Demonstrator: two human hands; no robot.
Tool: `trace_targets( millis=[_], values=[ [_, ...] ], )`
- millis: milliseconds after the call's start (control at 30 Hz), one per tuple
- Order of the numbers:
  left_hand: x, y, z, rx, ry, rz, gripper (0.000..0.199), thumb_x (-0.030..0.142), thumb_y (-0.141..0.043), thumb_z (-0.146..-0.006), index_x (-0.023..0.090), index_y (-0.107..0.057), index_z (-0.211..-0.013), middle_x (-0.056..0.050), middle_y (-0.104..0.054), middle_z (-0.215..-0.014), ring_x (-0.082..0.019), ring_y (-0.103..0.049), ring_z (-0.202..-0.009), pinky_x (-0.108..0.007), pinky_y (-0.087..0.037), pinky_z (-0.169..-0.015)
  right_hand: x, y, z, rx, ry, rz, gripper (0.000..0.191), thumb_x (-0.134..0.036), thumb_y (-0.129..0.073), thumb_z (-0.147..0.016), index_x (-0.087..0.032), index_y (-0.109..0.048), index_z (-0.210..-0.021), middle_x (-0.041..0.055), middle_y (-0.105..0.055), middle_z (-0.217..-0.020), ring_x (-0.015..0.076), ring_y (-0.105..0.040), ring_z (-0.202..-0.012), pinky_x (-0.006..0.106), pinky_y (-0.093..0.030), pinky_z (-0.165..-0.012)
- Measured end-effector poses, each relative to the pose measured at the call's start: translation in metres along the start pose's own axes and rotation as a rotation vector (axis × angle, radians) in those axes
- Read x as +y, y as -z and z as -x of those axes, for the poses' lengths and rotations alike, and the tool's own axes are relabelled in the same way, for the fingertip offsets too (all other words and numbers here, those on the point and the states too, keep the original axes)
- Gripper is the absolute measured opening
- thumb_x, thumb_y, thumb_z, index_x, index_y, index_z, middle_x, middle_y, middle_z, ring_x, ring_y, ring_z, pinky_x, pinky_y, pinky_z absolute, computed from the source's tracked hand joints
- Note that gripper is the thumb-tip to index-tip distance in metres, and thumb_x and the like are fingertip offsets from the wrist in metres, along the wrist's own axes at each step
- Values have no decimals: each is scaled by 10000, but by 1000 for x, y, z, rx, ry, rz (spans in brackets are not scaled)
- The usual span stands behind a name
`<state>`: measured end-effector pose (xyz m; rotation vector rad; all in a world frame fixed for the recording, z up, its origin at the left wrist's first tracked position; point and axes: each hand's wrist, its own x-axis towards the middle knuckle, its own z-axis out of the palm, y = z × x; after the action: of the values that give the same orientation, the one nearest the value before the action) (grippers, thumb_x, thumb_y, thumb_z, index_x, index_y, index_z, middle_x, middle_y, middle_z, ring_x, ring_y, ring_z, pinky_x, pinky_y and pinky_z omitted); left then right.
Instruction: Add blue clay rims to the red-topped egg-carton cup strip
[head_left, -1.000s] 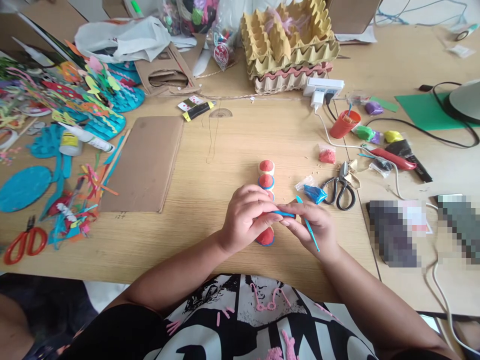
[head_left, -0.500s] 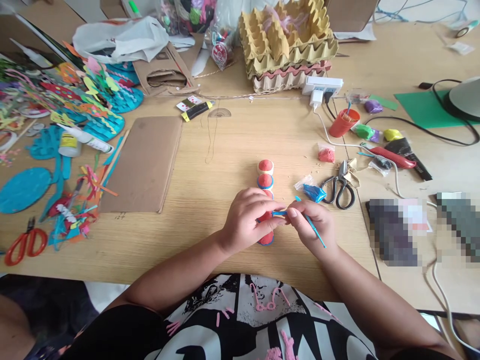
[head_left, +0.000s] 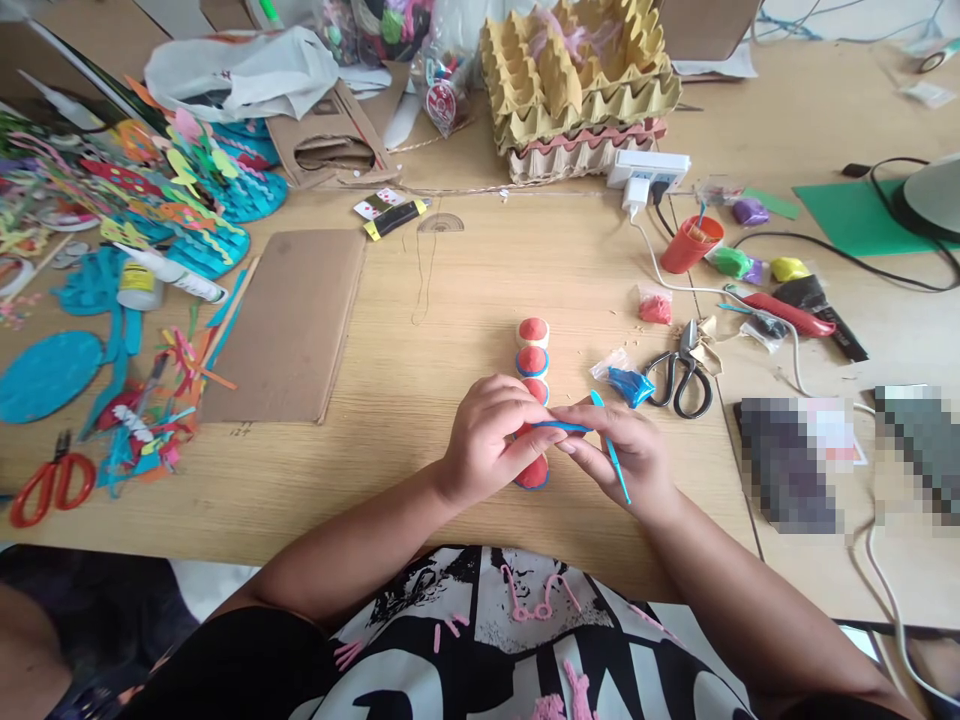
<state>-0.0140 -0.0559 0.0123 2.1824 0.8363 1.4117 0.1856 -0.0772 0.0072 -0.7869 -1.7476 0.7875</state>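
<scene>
Between the fingertips of both hands stretches a thin strip of blue clay [head_left: 564, 426]. My left hand [head_left: 491, 432] pinches its left end, fingers closed. With thumb and forefinger my right hand [head_left: 630, 450] holds the other end, and a light-blue modelling tool [head_left: 616, 468] is tucked between its fingers, pointing down. Below the hands lies a row of red clay mounds [head_left: 532, 362] in pale cups, some edged in blue; the hands hide the middle of the row. A bag of blue clay [head_left: 630, 384] is just beyond my right hand, beside black-handled scissors [head_left: 681, 375].
A cardboard sheet [head_left: 281, 325] lies to the left, near red-handled pliers [head_left: 56, 485] and a pile of coloured craft pieces [head_left: 150, 430]. Egg trays [head_left: 581, 95] and a power strip [head_left: 649, 168] stand at the back. An orange cup [head_left: 691, 246] and a white cable are on the right.
More of the blue clay strip shows between the fingers. My right hand has shifted its grip on it, and the modelling tool has turned steeper.
</scene>
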Motion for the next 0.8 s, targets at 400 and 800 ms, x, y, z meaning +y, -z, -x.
trace_targets(
  millis=[400, 800],
  values=[
    [-3, -1, 1, -18, 30, 40, 480, 671, -615, -939, 208, -737, -971, -45, -765, -833, -209, -685, -870, -384, -520, -840, -8, -1, 0, 79, -156, 32, 264, -299, -695, -964, -203, -704, -718, 2, -701, -623, 112, -604, -536, 261, -483, -538],
    [-2, -1, 1, 0, -44, -29, 132, 247, -780, -917, 220, -735, -1038, -13, -778, -877, -175, -675, -868, -337, -542, -816, 1, 4, 1, 18, -146, -34, 332, -534, -682, -951, -210, -744, -914, 39, -754, -781, 147, -656, -655, 286, -530, -609]
  ],
)
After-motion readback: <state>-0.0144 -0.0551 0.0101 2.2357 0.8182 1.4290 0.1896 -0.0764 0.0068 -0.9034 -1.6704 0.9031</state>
